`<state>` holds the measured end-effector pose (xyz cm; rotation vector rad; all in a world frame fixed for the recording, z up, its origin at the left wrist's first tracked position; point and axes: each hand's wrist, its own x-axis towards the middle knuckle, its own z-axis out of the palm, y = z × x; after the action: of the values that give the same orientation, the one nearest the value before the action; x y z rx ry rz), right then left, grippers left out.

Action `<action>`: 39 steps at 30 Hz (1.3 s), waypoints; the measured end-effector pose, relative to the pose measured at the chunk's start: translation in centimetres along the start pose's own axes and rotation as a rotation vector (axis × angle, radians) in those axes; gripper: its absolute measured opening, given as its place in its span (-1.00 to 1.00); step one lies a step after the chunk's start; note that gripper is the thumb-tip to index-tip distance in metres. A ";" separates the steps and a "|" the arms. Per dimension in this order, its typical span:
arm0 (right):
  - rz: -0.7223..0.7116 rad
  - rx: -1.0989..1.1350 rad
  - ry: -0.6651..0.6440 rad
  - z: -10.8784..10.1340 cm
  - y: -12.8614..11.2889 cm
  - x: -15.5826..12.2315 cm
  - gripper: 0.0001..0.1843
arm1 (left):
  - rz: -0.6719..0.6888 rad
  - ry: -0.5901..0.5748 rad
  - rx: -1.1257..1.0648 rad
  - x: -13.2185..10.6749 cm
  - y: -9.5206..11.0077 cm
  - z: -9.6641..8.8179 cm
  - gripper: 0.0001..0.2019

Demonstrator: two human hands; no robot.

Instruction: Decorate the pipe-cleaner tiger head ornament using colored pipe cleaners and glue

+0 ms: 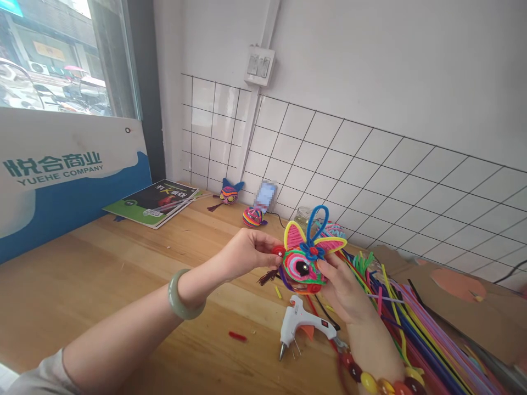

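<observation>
A colourful pipe-cleaner animal head (pixel 308 258) with pink ears, a blue loop on top and a black eye is held up over the wooden table (pixel 102 263). My right hand (pixel 343 291) grips it from below and behind, fingers closed on its right side. My left hand (pixel 247 252) pinches a small red piece (pixel 279 250) at the head's left side. A jade bangle is on my left wrist, a beaded bracelet on the right.
A white glue gun (pixel 298 323) lies just below the hands. A heap of pipe cleaners (pixel 411 323) covers the right of the table, with brown cardboard (pixel 465 296) behind. Two finished figures (pixel 228 193) (pixel 253 217), a phone and magazines (pixel 158 202) sit near the tiled wall.
</observation>
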<state>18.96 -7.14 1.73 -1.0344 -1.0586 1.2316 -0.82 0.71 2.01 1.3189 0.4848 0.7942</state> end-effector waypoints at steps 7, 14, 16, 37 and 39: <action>-0.002 0.013 0.005 0.3 -0.2 0.0 -0.66 | -0.020 0.009 -0.004 0.0 0.0 -0.1 -0.59; -0.005 0.022 0.008 -0.1 0.2 0.2 -0.68 | -0.042 0.057 -0.042 0.1 -0.2 -0.1 -0.61; 0.004 0.028 0.012 -0.1 0.2 0.2 -0.67 | -0.049 0.071 -0.063 0.2 -0.2 -0.1 -0.63; 0.046 0.030 -0.007 0.0 0.0 0.2 -0.62 | -0.089 0.028 -0.090 0.1 0.1 -0.1 -0.69; 0.042 0.052 -0.017 -0.5 0.2 0.3 -0.66 | -0.104 0.022 -0.114 0.2 0.1 -0.2 -0.69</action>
<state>19.40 -6.82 1.42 -1.0121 -1.0167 1.2973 -0.90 0.99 2.13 1.1714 0.5145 0.7400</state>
